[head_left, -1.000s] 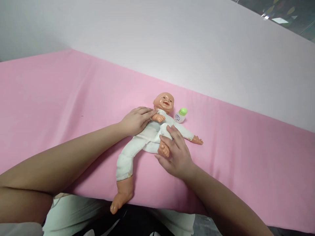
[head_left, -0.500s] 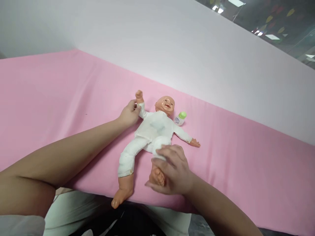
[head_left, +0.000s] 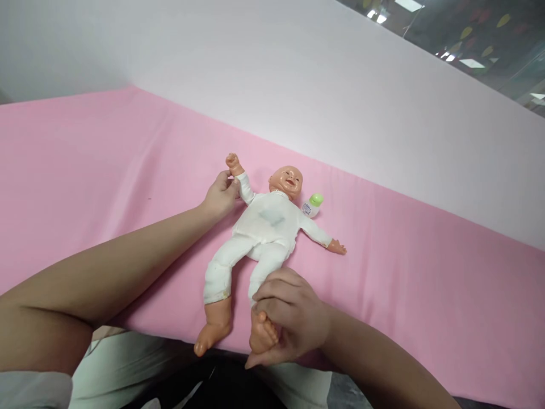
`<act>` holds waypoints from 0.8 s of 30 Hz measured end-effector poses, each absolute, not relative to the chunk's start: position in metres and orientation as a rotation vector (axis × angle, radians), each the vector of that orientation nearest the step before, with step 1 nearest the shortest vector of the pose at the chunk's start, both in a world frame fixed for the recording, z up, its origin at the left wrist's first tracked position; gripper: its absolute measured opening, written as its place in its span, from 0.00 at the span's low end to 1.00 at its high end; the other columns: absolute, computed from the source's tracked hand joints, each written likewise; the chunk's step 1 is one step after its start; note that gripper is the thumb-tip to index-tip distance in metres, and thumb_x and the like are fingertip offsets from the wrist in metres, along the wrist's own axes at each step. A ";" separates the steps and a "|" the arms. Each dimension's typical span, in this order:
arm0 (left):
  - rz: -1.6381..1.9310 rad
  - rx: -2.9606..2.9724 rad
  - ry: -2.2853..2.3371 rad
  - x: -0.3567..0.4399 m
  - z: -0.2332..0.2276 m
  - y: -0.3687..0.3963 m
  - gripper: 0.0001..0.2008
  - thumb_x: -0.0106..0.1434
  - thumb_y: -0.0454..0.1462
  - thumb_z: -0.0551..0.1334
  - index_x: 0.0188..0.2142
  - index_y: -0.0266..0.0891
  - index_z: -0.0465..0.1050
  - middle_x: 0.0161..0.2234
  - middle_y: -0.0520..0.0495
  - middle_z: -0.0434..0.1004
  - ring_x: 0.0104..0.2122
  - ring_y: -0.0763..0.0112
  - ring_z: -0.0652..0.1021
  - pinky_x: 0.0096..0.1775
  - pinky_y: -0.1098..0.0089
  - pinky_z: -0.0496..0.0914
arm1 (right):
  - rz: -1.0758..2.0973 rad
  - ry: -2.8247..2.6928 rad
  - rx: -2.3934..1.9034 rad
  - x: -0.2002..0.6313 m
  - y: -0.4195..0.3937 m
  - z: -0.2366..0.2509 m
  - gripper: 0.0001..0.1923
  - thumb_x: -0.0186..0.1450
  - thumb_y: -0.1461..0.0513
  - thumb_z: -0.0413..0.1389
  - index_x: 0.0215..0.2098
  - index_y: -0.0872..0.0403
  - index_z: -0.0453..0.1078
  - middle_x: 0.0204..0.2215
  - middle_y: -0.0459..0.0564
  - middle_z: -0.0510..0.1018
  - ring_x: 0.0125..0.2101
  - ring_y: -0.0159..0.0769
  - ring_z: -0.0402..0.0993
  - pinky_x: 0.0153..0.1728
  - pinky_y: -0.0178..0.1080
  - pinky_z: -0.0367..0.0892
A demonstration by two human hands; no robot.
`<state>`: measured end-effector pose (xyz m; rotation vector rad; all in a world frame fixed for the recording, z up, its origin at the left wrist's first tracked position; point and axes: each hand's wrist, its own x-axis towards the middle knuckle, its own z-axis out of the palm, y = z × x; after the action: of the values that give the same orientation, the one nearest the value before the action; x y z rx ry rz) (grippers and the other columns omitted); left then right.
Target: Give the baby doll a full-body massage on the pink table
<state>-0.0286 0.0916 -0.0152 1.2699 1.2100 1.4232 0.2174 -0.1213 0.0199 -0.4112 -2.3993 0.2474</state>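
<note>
A baby doll point(head_left: 268, 218) with a white cloth body lies on its back, its head toward the wall and its feet toward me. My left hand point(head_left: 222, 194) is closed around the doll's raised arm near the wrist, at the left. With my right hand point(head_left: 292, 312) I grip the doll's lower leg on the right side, fingers wrapped over the ankle; its bare foot shows beside my thumb. The doll's other leg point(head_left: 218, 284) rests on the pink surface near the front edge. Its other arm point(head_left: 317, 232) stretches out to the right, untouched.
A small bottle with a green cap point(head_left: 313, 205) lies beside the doll's head. Pink cloth point(head_left: 409, 284) covers the table. A white wall point(head_left: 255, 68) rises behind it, with a dark window point(head_left: 477, 51) at the upper right.
My right hand has brought the doll's leg down toward me, so the leg is straighter. My left hand has tilted the doll's arm slightly outward to the left.
</note>
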 end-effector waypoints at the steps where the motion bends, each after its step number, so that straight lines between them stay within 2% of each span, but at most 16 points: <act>1: 1.412 1.387 1.230 -0.027 -0.016 0.088 0.23 0.74 0.49 0.60 0.63 0.42 0.65 0.47 0.42 0.82 0.44 0.60 0.84 0.51 0.54 0.80 | 0.193 -2.355 -0.414 0.221 -0.123 0.023 0.32 0.60 0.36 0.68 0.47 0.49 0.71 0.43 0.52 0.82 0.45 0.43 0.79 0.48 0.47 0.77; 4: 1.318 1.734 1.311 -0.024 -0.013 0.079 0.28 0.75 0.52 0.57 0.67 0.42 0.64 0.55 0.39 0.81 0.51 0.56 0.82 0.56 0.53 0.76 | -0.023 -2.218 -0.478 0.232 -0.122 0.029 0.30 0.61 0.41 0.69 0.53 0.46 0.71 0.54 0.56 0.80 0.54 0.51 0.79 0.55 0.56 0.77; 7: 1.125 2.095 1.294 -0.020 -0.006 0.070 0.28 0.76 0.51 0.55 0.69 0.42 0.66 0.62 0.39 0.78 0.57 0.53 0.80 0.61 0.53 0.73 | -0.143 -2.138 -0.645 0.239 -0.108 0.028 0.29 0.64 0.46 0.68 0.59 0.44 0.68 0.63 0.59 0.75 0.63 0.60 0.74 0.61 0.65 0.73; 11: 0.963 2.384 1.219 -0.017 -0.001 0.065 0.27 0.77 0.50 0.53 0.69 0.44 0.69 0.65 0.40 0.76 0.62 0.52 0.77 0.64 0.53 0.71 | -0.073 -2.147 -0.856 0.244 -0.080 0.021 0.31 0.70 0.51 0.64 0.67 0.47 0.63 0.69 0.64 0.70 0.70 0.62 0.67 0.65 0.69 0.69; 19: 0.955 2.502 1.222 -0.018 -0.004 0.067 0.26 0.77 0.49 0.54 0.69 0.45 0.70 0.65 0.43 0.78 0.63 0.52 0.78 0.63 0.53 0.71 | -0.037 -2.136 -0.866 0.247 -0.063 0.011 0.30 0.70 0.54 0.63 0.68 0.49 0.63 0.70 0.64 0.69 0.71 0.60 0.65 0.65 0.68 0.70; 24: 1.018 2.309 1.381 -0.017 0.006 0.062 0.25 0.76 0.48 0.56 0.67 0.43 0.71 0.59 0.42 0.82 0.54 0.50 0.82 0.57 0.52 0.75 | -0.146 -2.137 -0.738 0.244 -0.084 0.025 0.32 0.65 0.50 0.67 0.63 0.50 0.68 0.60 0.62 0.77 0.63 0.60 0.73 0.62 0.65 0.72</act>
<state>-0.0174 0.0618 0.0058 2.3087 1.3807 1.0184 0.2435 -0.0836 0.0250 -0.7379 -2.1372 -0.1460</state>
